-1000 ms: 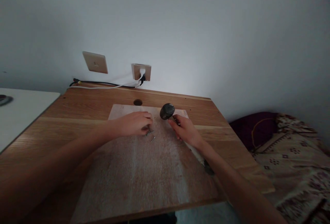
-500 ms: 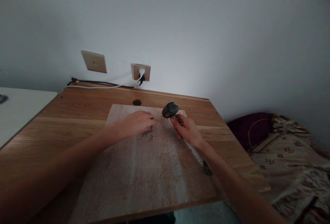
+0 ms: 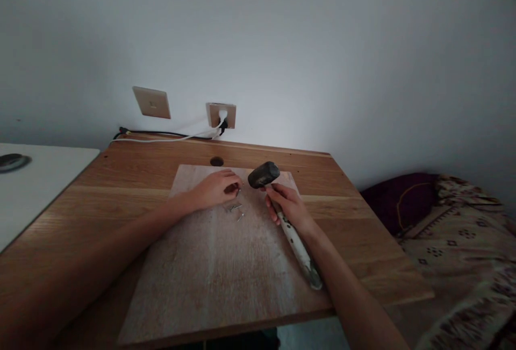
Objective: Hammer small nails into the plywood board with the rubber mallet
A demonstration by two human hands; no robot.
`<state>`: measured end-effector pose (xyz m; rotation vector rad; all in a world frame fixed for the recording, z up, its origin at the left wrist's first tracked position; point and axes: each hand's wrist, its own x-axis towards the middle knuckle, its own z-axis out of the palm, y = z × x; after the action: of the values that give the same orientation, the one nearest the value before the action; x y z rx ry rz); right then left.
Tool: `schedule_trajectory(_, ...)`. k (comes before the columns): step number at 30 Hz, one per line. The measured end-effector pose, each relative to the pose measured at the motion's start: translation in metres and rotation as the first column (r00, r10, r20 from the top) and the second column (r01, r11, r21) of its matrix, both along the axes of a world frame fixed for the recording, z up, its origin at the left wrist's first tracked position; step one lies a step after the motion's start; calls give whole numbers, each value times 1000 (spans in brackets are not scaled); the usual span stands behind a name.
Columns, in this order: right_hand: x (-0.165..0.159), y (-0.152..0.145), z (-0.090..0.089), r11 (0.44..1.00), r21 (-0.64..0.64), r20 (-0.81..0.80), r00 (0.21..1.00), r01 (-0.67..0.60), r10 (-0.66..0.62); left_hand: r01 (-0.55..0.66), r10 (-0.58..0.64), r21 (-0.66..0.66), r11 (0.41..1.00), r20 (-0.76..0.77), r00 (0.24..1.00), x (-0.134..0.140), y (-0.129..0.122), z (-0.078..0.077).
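My right hand [image 3: 293, 209] grips a hammer [image 3: 264, 175] by its handle, close under the dark, blocky head. The worn white handle slants down toward the near right of a pale wooden board [image 3: 201, 280]. To the left of the hammer head, my left hand [image 3: 217, 187] has its thumb and fingers pinched together over the board. A thin metal bit, apparently a nail, shows at its fingertips. Several loose nails [image 3: 235, 208] lie on the board just below that hand.
The board rests on a wooden table [image 3: 363, 242] against a wall. Cables [image 3: 161, 139] run along the back edge to a wall socket [image 3: 228, 115]. A white surface [image 3: 48, 178] adjoins at left; patterned cloth [image 3: 447, 248] lies at right.
The hammer head has shifted slightly left, and its handle shows more fully. My left hand has turned, with its pinched fingertips now visible. The view has moved a little.
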<state>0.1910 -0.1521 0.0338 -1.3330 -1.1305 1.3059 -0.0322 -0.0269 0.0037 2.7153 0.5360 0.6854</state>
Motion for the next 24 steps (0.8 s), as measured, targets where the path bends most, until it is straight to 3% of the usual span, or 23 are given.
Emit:
schedule_trajectory(6, 1, -7, -2, 995, 24, -157, 983, 97, -92, 163, -164, 40, 986, 7, 987, -1, -2, 3)
schedule_trajectory(10, -1, -3, 8, 995, 37, -194, 977, 97, -88, 105, -104, 52, 993, -13, 994, -1, -3, 0)
schedule_trajectory(15, -9, 15, 17, 997, 38, -98, 993, 64, -60, -81, 90, 145, 986, -55, 994, -2, -5, 0)
schedule_trajectory(20, -17, 14, 4, 998, 49, -42, 998, 49, -47, -154, 157, 54, 987, -62, 986, 10, 1, 6)
schedule_trajectory(24, -18, 7, -2, 996, 62, -97, 994, 57, -50, -103, 100, -84, 991, -35, 994, 20, 15, 6)
